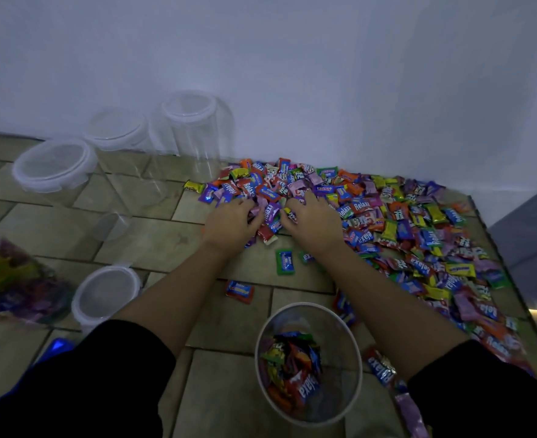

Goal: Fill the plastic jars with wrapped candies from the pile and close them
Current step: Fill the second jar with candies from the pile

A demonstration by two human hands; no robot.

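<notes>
**Scooping a handful from the pile for the open jar**

Both hands are at the near edge of the pile [403, 222] of wrapped candies [270, 213], which spreads over the tiled floor [153, 241] along the wall. The left hand [229, 222] has its fingers curled round several candies. The right hand [313, 221] faces it, fingers bent over the heap and thumb pressed to a yellow wrapper. Together they cup a small bunch between them.

The open jar [340, 343] stands close to the person, between the forearms, with no lid on it. A layer of candies covers its bottom, and most of it looks unfilled. I judge the step in hand to be gathering, early in the filling of this jar.

The next move calls for lifting the cupped bunch clear and bringing it back over the jar's mouth before letting go. The wrappers look slick, so a loose hold may shed pieces. A green candy [284, 262] and a red one [240, 291] already lie on the floor between pile and jar.

To the left stand three empty lidded jars [55, 165] and a fourth [106, 292] beside the left forearm. A jar full of candies [14, 279] sits at the far left edge. Whether it has a lid I cannot tell.
</notes>
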